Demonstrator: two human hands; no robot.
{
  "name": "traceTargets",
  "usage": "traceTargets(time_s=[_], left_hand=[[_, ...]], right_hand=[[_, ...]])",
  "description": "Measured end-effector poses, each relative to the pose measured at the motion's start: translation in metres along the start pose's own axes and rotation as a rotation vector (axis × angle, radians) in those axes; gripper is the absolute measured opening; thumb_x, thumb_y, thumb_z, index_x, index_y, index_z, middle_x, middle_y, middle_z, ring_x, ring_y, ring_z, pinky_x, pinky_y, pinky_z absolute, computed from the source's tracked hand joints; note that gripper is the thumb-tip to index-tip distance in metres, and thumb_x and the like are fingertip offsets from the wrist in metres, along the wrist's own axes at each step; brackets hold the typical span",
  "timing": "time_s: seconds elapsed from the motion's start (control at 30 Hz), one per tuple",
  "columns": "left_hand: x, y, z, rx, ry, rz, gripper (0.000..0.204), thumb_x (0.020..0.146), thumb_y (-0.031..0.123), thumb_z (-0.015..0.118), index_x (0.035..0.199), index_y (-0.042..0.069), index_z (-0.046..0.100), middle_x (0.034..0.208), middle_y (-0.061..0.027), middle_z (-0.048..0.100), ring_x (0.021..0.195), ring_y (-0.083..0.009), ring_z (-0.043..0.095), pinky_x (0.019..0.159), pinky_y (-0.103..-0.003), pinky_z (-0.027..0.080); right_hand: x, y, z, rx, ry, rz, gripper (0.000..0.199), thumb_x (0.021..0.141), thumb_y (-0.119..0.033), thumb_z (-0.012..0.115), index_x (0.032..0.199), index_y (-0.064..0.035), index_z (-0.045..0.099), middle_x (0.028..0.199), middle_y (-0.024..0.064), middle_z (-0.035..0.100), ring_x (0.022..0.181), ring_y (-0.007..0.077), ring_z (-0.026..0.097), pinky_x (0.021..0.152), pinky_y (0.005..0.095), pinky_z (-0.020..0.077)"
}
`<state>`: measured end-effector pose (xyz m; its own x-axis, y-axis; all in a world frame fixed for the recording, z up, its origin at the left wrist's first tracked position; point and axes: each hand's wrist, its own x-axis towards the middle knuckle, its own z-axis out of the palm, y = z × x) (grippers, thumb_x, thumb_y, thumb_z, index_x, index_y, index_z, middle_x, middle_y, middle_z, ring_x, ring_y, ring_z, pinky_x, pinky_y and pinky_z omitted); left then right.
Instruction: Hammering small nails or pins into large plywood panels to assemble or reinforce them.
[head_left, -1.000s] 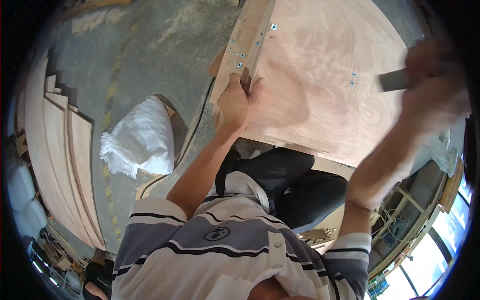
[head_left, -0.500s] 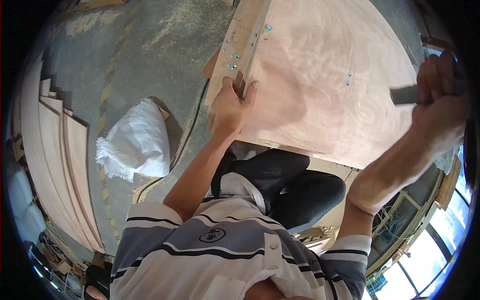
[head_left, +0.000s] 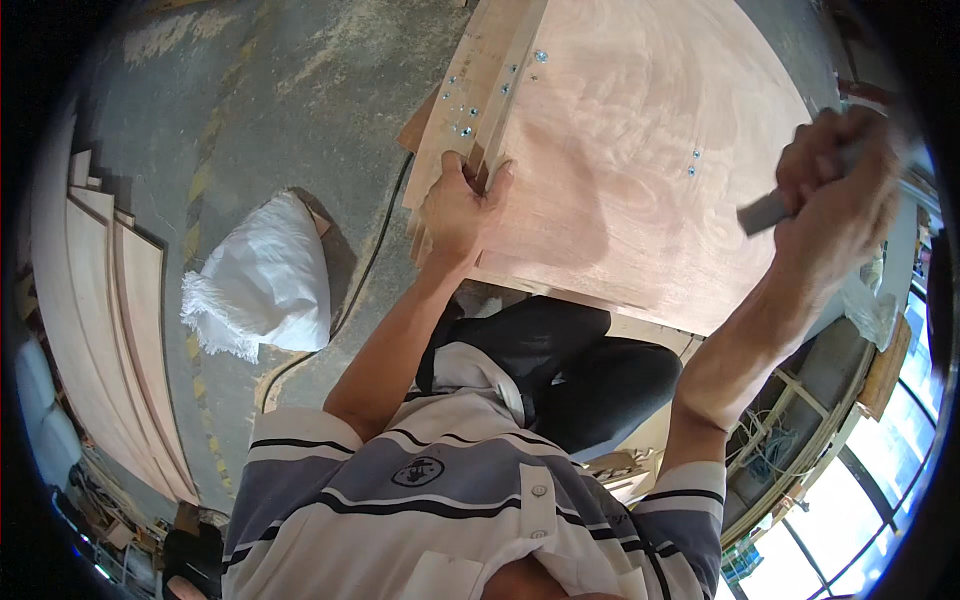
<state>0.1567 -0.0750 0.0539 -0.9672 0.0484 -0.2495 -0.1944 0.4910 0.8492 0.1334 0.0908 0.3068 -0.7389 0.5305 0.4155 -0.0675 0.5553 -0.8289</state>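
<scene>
My left hand (head_left: 458, 215) grips the near end of a wooden strip (head_left: 487, 105) along the left edge of a large plywood sheet (head_left: 640, 130). Its thumb and forefinger are curled around that end, the other fingers hidden down the left side. Small shiny metal fittings (head_left: 466, 131) dot the strip, and several more (head_left: 694, 163) sit on the sheet. Above the sheet's right side, my right hand (head_left: 835, 180) is raised, closed around a flat-ended grey bar (head_left: 765, 213). Motion blurs this hand, and the bar's other end is hidden.
A white woven sack (head_left: 265, 280) lies on the concrete floor to my left. Past it, long boards (head_left: 110, 320) are stacked at the far left. A black cable (head_left: 385, 230) runs between sack and sheet. Offcuts and a bundle of cord (head_left: 765, 440) lie at lower right.
My right hand has swung inward and to the left with the grey bar, which now tilts downward. My left hand keeps its grip on the strip. The view has shifted slightly.
</scene>
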Motion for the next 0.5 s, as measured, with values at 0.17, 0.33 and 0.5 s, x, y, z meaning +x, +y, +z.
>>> traceTargets(time_s=[0.17,0.33,0.5], left_hand=[[-0.003,0.002,-0.003,-0.006,-0.005,-0.032,0.051,0.077,0.049,0.067,0.087,0.003,0.047,0.066,-0.0142,0.061,0.064,-0.0321,0.063,0.059,-0.041,0.049],[0.006,0.006,-0.009,0.026,0.003,-0.003,0.052,0.077,0.049,0.067,0.087,0.002,0.048,0.067,-0.0142,0.061,0.066,-0.0326,0.064,0.062,-0.042,0.049],[0.002,0.001,0.001,-0.036,0.006,-0.041,0.043,0.082,0.04,0.065,0.087,0.0,0.049,0.074,-0.0133,0.062,0.066,-0.0286,0.062,0.064,-0.04,0.049]], right_hand=[[-0.087,0.153,0.013,-0.482,-0.215,-0.282,0.021,0.087,-0.017,0.06,0.088,0.0042,0.057,0.06,0.0184,0.052,0.058,0.03,0.052,0.059,0.038,0.045],[-0.109,0.153,-0.001,-0.454,-0.492,0.325,0.031,0.092,-0.02,0.054,0.076,0.0064,0.052,0.058,0.0213,0.045,0.05,0.0237,0.044,0.048,0.0362,0.037],[-0.144,0.159,-0.057,-0.516,-0.446,0.451,0.032,0.092,-0.021,0.054,0.075,0.0059,0.052,0.054,0.0178,0.041,0.048,0.0189,0.037,0.046,0.0348,0.0357]])
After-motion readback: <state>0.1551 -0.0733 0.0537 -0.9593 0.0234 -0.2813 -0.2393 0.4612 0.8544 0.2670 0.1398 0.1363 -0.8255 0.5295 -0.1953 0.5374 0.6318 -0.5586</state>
